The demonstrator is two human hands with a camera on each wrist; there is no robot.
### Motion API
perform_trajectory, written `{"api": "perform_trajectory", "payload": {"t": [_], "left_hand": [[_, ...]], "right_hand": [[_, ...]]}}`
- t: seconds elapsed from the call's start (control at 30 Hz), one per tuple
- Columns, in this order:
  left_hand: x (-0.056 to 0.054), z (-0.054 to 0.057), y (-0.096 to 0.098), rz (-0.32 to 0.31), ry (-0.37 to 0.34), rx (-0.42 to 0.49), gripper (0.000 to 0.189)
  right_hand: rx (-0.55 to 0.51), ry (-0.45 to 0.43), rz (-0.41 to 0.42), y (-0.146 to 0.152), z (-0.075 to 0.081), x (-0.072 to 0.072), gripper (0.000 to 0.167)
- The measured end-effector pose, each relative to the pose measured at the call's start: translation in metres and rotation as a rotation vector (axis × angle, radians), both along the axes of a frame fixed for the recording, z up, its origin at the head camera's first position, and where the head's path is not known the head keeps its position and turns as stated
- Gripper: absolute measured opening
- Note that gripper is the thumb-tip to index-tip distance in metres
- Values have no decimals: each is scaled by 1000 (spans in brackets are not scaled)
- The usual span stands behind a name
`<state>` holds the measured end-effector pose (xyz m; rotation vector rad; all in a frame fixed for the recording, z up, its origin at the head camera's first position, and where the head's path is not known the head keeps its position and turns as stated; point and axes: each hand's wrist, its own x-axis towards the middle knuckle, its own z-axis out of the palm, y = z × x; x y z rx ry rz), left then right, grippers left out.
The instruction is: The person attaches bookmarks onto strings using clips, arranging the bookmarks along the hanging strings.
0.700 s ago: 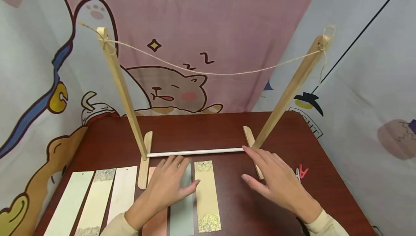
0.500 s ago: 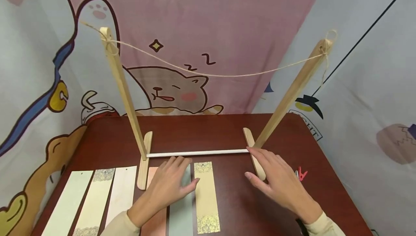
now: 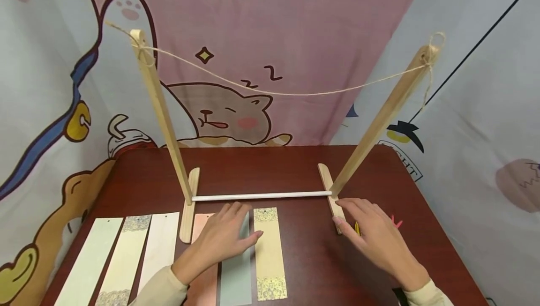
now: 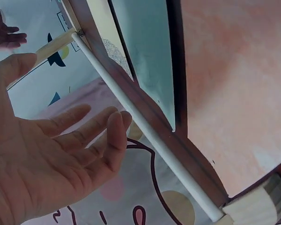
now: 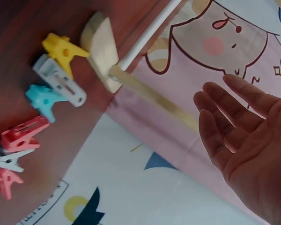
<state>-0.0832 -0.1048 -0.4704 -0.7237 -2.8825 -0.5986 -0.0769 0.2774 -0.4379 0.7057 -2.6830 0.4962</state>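
A wooden stand has two upright posts, joined low down by a white rod. Twine tied to both post tops sags between them. My left hand hovers over the peach strip and grey-green strip, fingers loosely bent and holding nothing. In the left wrist view its fingertips are near the rod. My right hand is by the right foot of the stand, fingers relaxed and holding nothing; whether it touches the foot, I cannot tell. To its right in the head view, it partly hides several small clips.
More paper strips lie on the brown table: pale green, lace-edged cream, white and ornamented yellow. The clips include yellow, teal and red ones. A patterned cloth hangs behind.
My right hand has moved rightward from the rod's right end, showing more of the right foot and some yellow of a clip. My left hand stays almost where it was.
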Motion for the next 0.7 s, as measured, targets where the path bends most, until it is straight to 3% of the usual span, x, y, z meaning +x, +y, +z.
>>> {"api": "perform_trajectory", "payload": {"t": [0.13, 0.3, 0.47, 0.7], "left_hand": [[-6, -1, 4, 35, -78, 24, 57], [-12, -3, 19, 16, -205, 31, 69], [-18, -3, 27, 15, -219, 19, 69], [-22, -5, 21, 52, -259, 7, 73]], "right_hand": [[-13, -35, -57, 11, -6, 0, 34], [-12, -121, -169, 31, -9, 8, 31], [-23, -183, -227, 41, -12, 9, 29], [-45, -224, -297, 48, -28, 10, 30]]}}
